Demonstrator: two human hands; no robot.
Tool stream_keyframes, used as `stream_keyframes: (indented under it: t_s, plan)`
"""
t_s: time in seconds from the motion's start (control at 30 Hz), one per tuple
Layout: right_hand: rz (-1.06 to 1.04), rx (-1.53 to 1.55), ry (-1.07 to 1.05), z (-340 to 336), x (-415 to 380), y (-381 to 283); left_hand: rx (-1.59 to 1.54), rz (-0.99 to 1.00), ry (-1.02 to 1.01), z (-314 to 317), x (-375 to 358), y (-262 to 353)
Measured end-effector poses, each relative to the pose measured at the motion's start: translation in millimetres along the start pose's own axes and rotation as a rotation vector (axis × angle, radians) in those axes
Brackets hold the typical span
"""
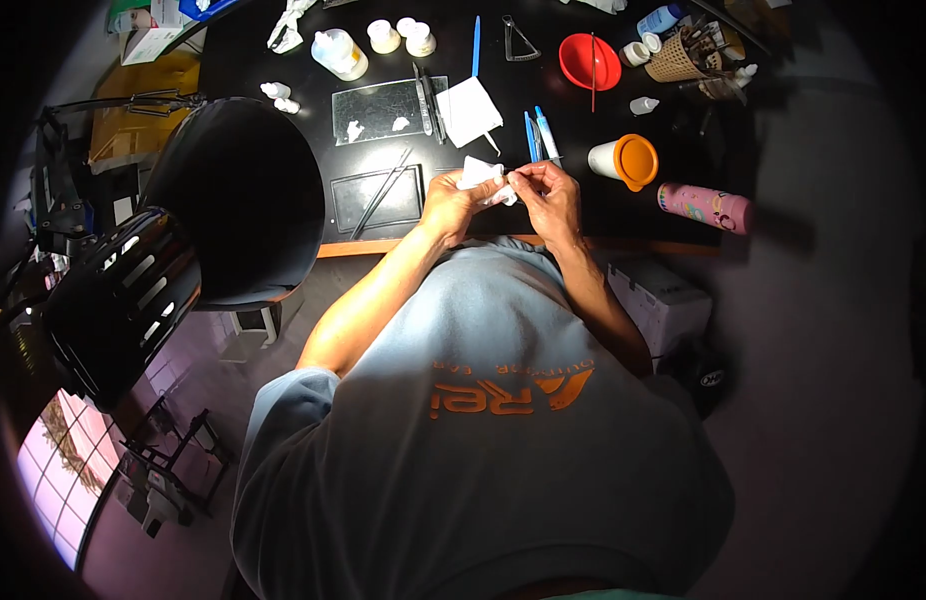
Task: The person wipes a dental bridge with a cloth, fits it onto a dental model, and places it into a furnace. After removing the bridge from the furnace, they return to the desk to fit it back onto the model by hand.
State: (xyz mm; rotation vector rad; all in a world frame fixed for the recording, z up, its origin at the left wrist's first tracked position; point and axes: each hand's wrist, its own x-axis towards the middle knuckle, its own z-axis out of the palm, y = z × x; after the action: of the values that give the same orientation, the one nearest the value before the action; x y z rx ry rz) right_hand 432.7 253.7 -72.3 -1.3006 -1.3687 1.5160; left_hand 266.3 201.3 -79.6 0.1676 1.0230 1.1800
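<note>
Close to the front edge of the black table (283, 150), my left hand (449, 206) grips a small white object (480, 172) that looks like cloth or tissue. My right hand (553, 202) meets it from the other side, its fingers pinched at the white object's right part. What lies between the right fingertips is too small to tell. Just beyond the hands are a white square sheet (469, 111) and blue pens (546, 132). A dark framed pad (375, 198) with thin rods on it lies left of my left hand.
A black lamp (238, 200) looms at the left. A glass plate (378, 110), a bottle (340, 55) and white jars (420, 40) stand farther back. To the right are a red bowl (589, 62), an orange-lidded cup (624, 161), a pink bottle (704, 206) and a woven basket (678, 60).
</note>
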Motion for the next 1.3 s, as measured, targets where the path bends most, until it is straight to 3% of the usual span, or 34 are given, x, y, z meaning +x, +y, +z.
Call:
stream_keyframes:
  t_s: [0.47,0.63,0.73,0.97,1.07,1.3]
  plan:
    - [0.036,0.088,-0.012,-4.4,-0.6,3.8,-0.079,-0.129,-0.010,4.7,-5.9,6.1]
    - [0.019,0.085,-0.034,-3.7,-0.5,2.6,-0.056,-0.087,-0.044,6.5,-9.2,6.3]
    - [-0.066,-0.167,-0.057,-5.6,-1.2,-8.6,-0.048,-0.056,-0.077,5.3,-7.0,4.6]
    - [-0.166,-0.175,-0.151,-8.3,2.3,-8.3,-0.074,-0.016,-0.077,-1.5,-3.4,-4.7]
    - [-0.009,-0.050,-0.249,-5.8,-0.3,-19.5,-0.099,0.014,-0.055,-2.2,-3.1,-4.5]
    - [-0.060,-0.075,-0.241,-12.3,4.2,-4.6,-0.085,0.014,-0.062,-1.6,-4.6,-0.2]
